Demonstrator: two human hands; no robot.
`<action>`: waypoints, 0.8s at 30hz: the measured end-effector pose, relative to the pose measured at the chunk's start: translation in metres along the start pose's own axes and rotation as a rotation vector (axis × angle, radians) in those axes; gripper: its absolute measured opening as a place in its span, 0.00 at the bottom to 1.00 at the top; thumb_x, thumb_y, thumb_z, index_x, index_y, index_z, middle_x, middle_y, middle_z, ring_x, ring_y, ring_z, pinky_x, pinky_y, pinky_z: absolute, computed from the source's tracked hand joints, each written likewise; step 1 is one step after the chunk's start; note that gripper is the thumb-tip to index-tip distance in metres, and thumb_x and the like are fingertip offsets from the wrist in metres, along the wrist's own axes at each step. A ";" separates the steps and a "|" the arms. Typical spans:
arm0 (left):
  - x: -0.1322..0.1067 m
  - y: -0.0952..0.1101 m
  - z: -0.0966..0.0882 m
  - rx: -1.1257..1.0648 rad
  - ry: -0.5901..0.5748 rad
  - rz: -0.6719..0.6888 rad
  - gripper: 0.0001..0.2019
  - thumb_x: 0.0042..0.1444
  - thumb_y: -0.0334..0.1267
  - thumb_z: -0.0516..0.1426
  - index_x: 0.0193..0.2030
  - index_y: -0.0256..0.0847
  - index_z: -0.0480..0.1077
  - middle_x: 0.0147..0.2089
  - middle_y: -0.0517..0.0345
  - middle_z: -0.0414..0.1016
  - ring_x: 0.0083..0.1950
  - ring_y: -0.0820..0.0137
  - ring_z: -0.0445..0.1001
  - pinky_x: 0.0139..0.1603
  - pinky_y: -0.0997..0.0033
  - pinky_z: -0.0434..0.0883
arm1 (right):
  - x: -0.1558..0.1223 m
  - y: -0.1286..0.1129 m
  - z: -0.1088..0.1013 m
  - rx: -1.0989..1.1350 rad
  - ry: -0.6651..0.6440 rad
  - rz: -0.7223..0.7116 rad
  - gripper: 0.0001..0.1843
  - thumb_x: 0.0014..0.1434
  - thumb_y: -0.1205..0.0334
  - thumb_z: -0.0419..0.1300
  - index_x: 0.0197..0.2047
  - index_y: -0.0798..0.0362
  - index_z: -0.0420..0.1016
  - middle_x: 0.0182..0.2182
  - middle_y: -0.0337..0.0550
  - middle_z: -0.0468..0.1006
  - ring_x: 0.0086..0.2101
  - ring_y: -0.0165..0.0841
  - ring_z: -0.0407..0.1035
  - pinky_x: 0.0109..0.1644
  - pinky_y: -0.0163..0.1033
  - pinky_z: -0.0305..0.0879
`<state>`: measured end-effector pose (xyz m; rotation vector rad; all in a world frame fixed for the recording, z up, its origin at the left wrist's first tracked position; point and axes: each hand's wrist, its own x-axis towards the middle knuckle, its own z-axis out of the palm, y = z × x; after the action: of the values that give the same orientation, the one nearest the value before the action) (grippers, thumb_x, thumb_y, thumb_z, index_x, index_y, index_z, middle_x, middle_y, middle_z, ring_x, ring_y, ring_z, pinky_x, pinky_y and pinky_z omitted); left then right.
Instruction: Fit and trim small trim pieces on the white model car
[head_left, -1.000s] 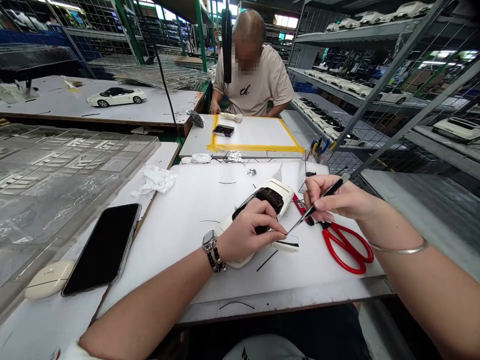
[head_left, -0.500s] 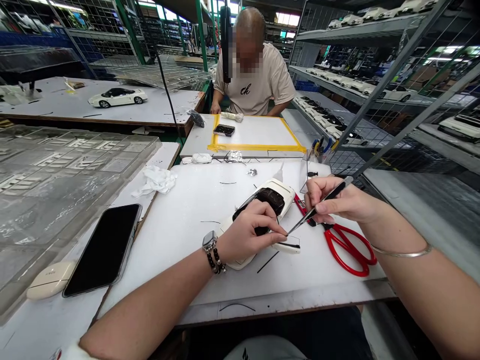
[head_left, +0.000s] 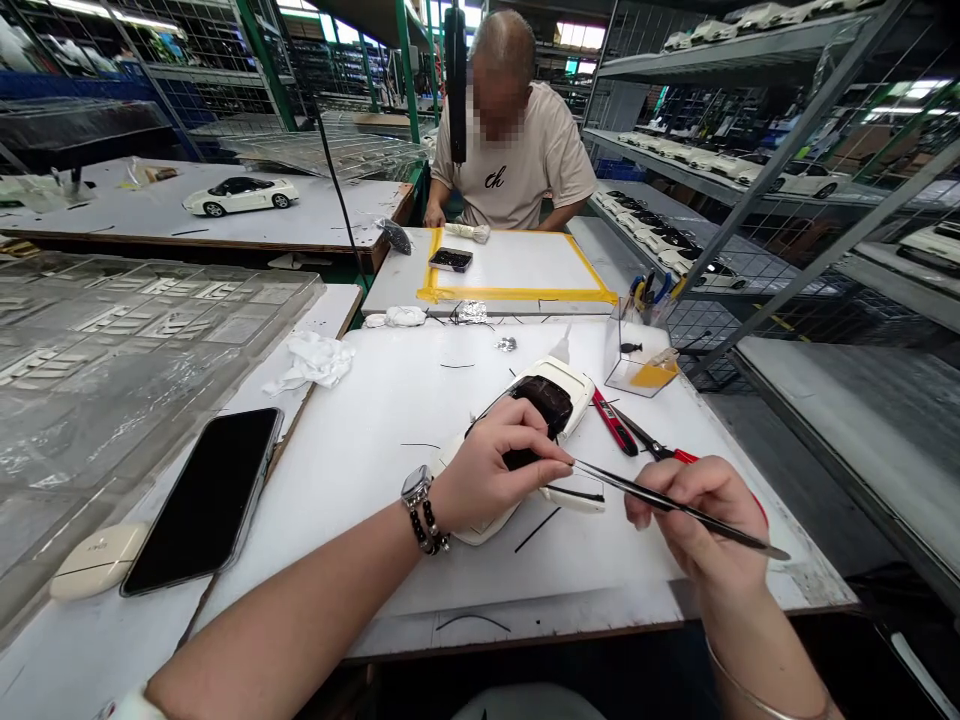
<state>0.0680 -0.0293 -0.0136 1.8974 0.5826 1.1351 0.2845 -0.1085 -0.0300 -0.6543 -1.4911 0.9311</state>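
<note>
My left hand (head_left: 510,455) rests over a white model car (head_left: 577,380), its thumb and forefinger pinched together. Whatever lies between those fingertips is too small to make out. In my right hand (head_left: 709,525) is a pair of tweezers (head_left: 619,481), held low and nearly flat, tips at the left fingertips. The car's door (head_left: 581,500) stands swung out beneath them. A thin black strip (head_left: 537,530) lies on the white work surface nearby. Beyond my right hand are a red utility knife (head_left: 615,424) and red-handled scissors (head_left: 660,449), partly hidden by that hand.
A clear box (head_left: 637,375) stands at the back right. To the left lie a phone (head_left: 202,500), a cream case (head_left: 100,562), crumpled tissue (head_left: 311,360) and a plastic parts tray (head_left: 247,340). Across the table sits a co-worker (head_left: 517,150). Racks of model cars (head_left: 806,180) line the right.
My right hand has dropped toward me and turned, so the tweezers lie flatter, tips still at the left fingertips. The clear box has come into fuller view. My left hand is almost still.
</note>
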 end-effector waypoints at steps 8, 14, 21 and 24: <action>-0.001 -0.001 0.000 0.007 -0.002 0.013 0.03 0.52 0.36 0.62 0.33 0.40 0.77 0.32 0.57 0.65 0.37 0.71 0.66 0.39 0.67 0.67 | -0.002 0.006 0.004 0.029 0.033 -0.035 0.05 0.61 0.67 0.56 0.40 0.50 0.63 0.30 0.43 0.73 0.29 0.31 0.68 0.28 0.36 0.66; -0.001 -0.001 0.001 0.012 -0.014 0.021 0.03 0.53 0.36 0.61 0.32 0.40 0.77 0.32 0.58 0.64 0.37 0.72 0.66 0.39 0.68 0.67 | -0.004 0.007 0.008 0.039 0.069 -0.024 0.05 0.61 0.68 0.56 0.40 0.49 0.64 0.31 0.43 0.75 0.28 0.31 0.69 0.27 0.35 0.66; -0.001 0.001 0.000 0.114 -0.024 0.062 0.17 0.52 0.37 0.63 0.49 0.41 0.68 0.40 0.54 0.64 0.41 0.70 0.64 0.44 0.67 0.68 | -0.001 0.001 0.008 -0.014 0.137 -0.035 0.08 0.61 0.71 0.54 0.40 0.48 0.64 0.31 0.42 0.75 0.27 0.32 0.69 0.28 0.40 0.66; -0.001 0.003 0.000 0.185 -0.012 0.056 0.13 0.54 0.37 0.61 0.45 0.41 0.67 0.40 0.53 0.65 0.41 0.69 0.64 0.43 0.66 0.68 | 0.003 -0.004 0.007 -0.108 0.173 -0.098 0.08 0.60 0.72 0.56 0.40 0.49 0.65 0.31 0.42 0.75 0.27 0.33 0.70 0.28 0.41 0.67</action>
<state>0.0672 -0.0316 -0.0119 2.0884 0.6510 1.1370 0.2781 -0.1095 -0.0252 -0.7158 -1.4126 0.7047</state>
